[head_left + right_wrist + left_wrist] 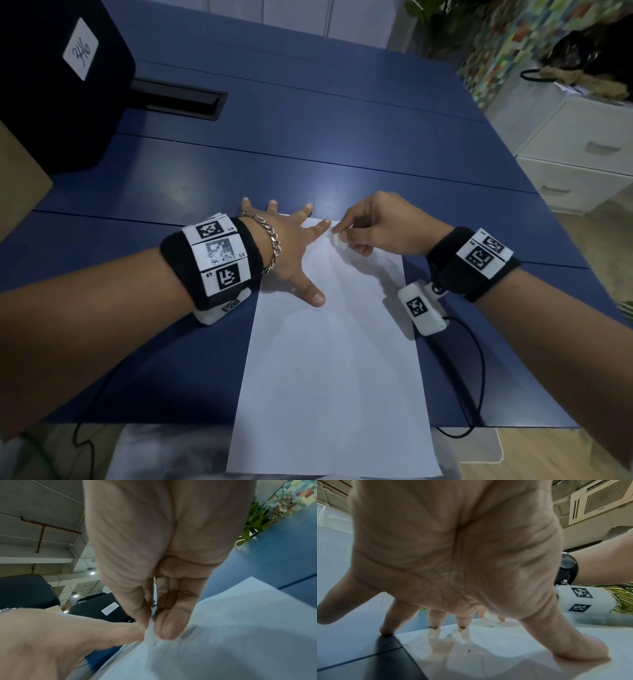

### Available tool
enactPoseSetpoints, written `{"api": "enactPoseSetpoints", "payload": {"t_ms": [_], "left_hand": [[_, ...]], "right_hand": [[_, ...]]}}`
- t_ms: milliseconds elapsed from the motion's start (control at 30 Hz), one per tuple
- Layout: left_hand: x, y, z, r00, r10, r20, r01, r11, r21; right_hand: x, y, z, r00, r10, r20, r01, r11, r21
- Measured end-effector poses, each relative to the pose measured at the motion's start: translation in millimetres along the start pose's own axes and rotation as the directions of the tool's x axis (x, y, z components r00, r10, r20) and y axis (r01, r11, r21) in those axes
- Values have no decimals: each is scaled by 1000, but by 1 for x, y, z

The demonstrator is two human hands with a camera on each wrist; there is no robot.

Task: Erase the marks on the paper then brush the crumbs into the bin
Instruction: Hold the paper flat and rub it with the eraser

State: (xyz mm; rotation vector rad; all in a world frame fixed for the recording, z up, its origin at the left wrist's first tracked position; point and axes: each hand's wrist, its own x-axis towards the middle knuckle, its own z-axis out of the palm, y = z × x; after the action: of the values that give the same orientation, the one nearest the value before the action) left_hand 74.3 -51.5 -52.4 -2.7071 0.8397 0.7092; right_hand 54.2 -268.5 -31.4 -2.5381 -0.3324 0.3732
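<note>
The paper [329, 359] lies flat on the blue table [342, 137], right in front of the person, and its near end hangs a little over the table edge. The left hand [291, 253] is spread wide with straight fingers and presses down on the far left corner of the paper. Its thumb [583, 650] is flat on the sheet. The small fingers reach past the paper onto the table. The right hand [380, 222] pinches a small white eraser [336, 238] between thumb and fingers. The eraser touches the paper near its far edge, just beside the left pointer finger. In the left wrist view a few tiny dark crumbs [468, 650] sit on the paper, but they are too small to count.

A black box [51, 85] with a white label [80, 49] that reads 346 stands on the far left of the table. Next to it is a dark slot [181, 99] in the tabletop. White drawers [575, 150] stand to the right of the table, with what may be a dark bag [582, 54] on top. A black cord [479, 370] runs from the right wrist across the table, beside the paper.
</note>
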Motion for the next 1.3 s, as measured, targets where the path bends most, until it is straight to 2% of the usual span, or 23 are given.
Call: {"api": "enactPoseSetpoints", "payload": {"t_ms": [67,200,300,333,467,633,767,900,1033,1167,1200,1300], "left_hand": [[0,0,0,1000,-2,-2,2,1000,0],[0,0,0,1000,-13,16,13,1000,1],[1,0,0,1000,-6,12,6,1000,-7],[2,0,0,1000,-8,12,8,1000,-5],[1,1,0,1000,-15,17,15,1000,-5],[1,-1,1,1000,-4,-2,4,1000,-11],[1,0,0,1000,-12,17,12,1000,-7],[1,0,0,1000,-10,10,11,1000,-10],[-1,1,-1,1000,-17,23,17,1000,-15],[1,0,-4,999,-12,44,14,999,-45],[1,0,-4,999,-13,43,15,999,-45],[-2,2,-2,999,-25,39,26,999,-27]], "right_hand": [[0,0,1,999,-9,-30,8,1000,-23],[1,-2,-4,998,9,62,-9,1000,0],[3,0,-2,999,-24,-32,22,998,-63],[2,1,-2,999,-21,-26,20,999,-47],[1,1,-8,989,28,146,-36,998,48],[-1,3,0,1000,-11,5,11,1000,16],[-4,-1,-5,990,12,141,-18,999,45],[-2,1,0,999,-30,-17,30,999,-34],[-4,-4,0,989,8,144,-18,997,70],[2,-2,6,998,-38,-48,36,998,-42],[1,-3,8,998,-43,-55,40,998,-40],[-3,-7,8,997,-36,69,34,999,37]]}}
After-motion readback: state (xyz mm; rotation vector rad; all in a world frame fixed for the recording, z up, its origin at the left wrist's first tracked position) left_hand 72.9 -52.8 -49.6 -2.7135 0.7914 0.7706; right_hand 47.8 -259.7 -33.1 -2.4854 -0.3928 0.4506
